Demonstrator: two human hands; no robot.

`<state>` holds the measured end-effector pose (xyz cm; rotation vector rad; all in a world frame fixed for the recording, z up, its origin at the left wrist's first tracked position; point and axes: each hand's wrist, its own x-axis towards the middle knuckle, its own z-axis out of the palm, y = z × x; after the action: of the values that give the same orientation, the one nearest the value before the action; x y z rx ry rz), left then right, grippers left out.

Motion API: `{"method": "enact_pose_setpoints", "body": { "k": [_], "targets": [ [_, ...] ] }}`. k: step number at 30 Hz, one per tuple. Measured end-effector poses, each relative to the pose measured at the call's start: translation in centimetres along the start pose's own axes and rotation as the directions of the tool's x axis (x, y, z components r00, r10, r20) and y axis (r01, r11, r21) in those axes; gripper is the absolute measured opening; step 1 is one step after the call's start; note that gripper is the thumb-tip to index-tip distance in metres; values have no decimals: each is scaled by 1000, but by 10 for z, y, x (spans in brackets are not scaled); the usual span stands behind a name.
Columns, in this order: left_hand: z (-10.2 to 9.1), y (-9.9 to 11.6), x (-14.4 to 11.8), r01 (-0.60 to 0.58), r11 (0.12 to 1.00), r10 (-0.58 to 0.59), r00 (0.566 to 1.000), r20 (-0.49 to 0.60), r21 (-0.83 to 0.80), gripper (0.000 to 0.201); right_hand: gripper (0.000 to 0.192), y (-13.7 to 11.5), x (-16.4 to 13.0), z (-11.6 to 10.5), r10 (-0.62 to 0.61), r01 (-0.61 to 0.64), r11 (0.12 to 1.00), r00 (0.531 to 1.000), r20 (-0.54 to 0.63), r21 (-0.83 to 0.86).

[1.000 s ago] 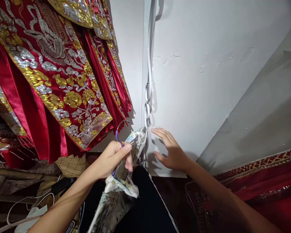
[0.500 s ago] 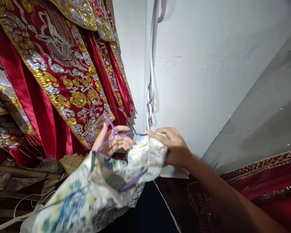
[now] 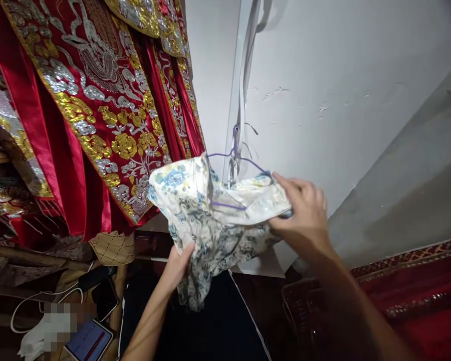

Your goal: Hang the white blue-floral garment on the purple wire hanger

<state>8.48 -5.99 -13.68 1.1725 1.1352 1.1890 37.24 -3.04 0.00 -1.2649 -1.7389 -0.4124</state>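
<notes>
1. Far left: red costume [image 3: 108, 65] with gold and silver embroidery hung at an angle, clear of both my hands.
2. Below it, lower left: lit-screen device [image 3: 92, 341], dark phone [image 3: 104, 299], and white cable [image 3: 14, 313] lay together, well apart from my hands.
3. My left hand [image 3: 178, 263] was at the floral garment's lower left side, thumb against the cloth. Fingers were hidden behind it, so I couldn't tell how far the hand was closed.
4. Center: the floral garment [image 3: 225, 240], white with blue and yellow print, hung between my hands, mostly above the left one and reaching across to the right one.
5. Purple hanger [image 3: 228, 205] sat inside its neck opening. The hook was up at the white metal scrollwork [image 3: 244, 65]; couldn't tell if it was caught there.
6. My right hand [image 3: 306, 210] gripped the garment's right shoulder, forefinger along the top edge, thumb lower down.
7. Right: white wall [image 3: 323, 60] behind, red fabric [image 3: 428, 306] at lower right, away from the garment.
</notes>
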Motion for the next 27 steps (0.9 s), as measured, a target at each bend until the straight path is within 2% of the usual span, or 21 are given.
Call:
{"method": "enact_pose_setpoints", "body": {
  "k": [2, 3, 4, 5, 6, 7, 8, 9, 10, 11, 12, 13, 14, 15, 16, 18, 21, 24, 27],
  "targets": [
    [14, -12, -10, 50, 992, -58, 996, -61, -116, 71, 71, -22, -21, 12, -52, 39, 985, 996, 72, 168],
    [20, -18, -15, 71, 987, -82, 994, -72, -141, 66, 63, -34, -31, 18, -139, 88, 938, 981, 133, 334],
    [25, -23, -20, 92, 984, -102, 993, -58, -155, 62, 53, -46, -42, 23, -263, 100, 851, 931, 253, 516],
    [28, -27, -24, 108, 982, -115, 993, -33, -158, 59, 44, -58, -53, 27, -387, 45, 746, 841, 377, 664],
    [30, -31, -28, 117, 981, -120, 993, -6, -156, 57, 33, -67, -65, 32, -434, -34, 633, 812, 391, 774],
    [30, -32, -32, 126, 979, -124, 992, 25, -157, 57, 25, -75, -78, 36, -408, -137, 548, 818, 406, 826],
    [27, -33, -35, 137, 976, -131, 990, 48, -169, 58, 19, -80, -93, 41, -295, -246, 485, 857, 422, 839],
    [23, -33, -37, 153, 970, -143, 988, 64, -189, 61, 18, -82, -109, 47, -100, -359, 437, 892, 441, 825],
    [18, -32, -39, 170, 963, -157, 985, 76, -211, 64, 19, -82, -126, 54, 139, -482, 382, 873, 467, 789],
    [12, -30, -41, 189, 955, -172, 981, 89, -230, 67, 22, -80, -141, 61, 369, -597, 295, 791, 488, 746],
    [7, -29, -42, 208, 947, -189, 977, 102, -244, 69, 26, -77, -156, 69, 535, -678, 186, 677, 506, 711],
    [2, -28, -44, 236, 939, -211, 970, 120, -250, 72, 30, -73, -167, 76, 605, -733, 72, 571, 555, 676],
    [-1, -28, -45, 271, 929, -243, 960, 136, -253, 74, 37, -69, -176, 82, 594, -775, -27, 496, 634, 632],
    [-3, -29, -47, 308, 917, -278, 949, 148, -253, 75, 44, -65, -181, 86, 558, -798, -88, 456, 693, 596],
    [-2, -30, -49, 341, 905, -310, 938, 156, -254, 77, 50, -61, -182, 88, 510, -812, -111, 448, 734, 573],
    [2, -32, -54, 382, 888, -351, 923, 160, -258, 77, 57, -55, -177, 85, 466, -809, -75, 488, 738, 582],
    [14, -34, -60, 386, 890, -349, 919, 182, -244, 74, 54, -54, -162, 71, 470, -773, 85, 587, 659, 629],
    [19, -32, -63, 381, 898, -337, 917, 212, -221, 75, 50, -61, -152, 60, 493, -746, 235, 644, 585, 624],
    [14, -34, -59, 395, 875, -363, 918, 160, -281, 78, 49, -68, -152, 57, 504, -728, 245, 660, 557, 641]
  ]
}}
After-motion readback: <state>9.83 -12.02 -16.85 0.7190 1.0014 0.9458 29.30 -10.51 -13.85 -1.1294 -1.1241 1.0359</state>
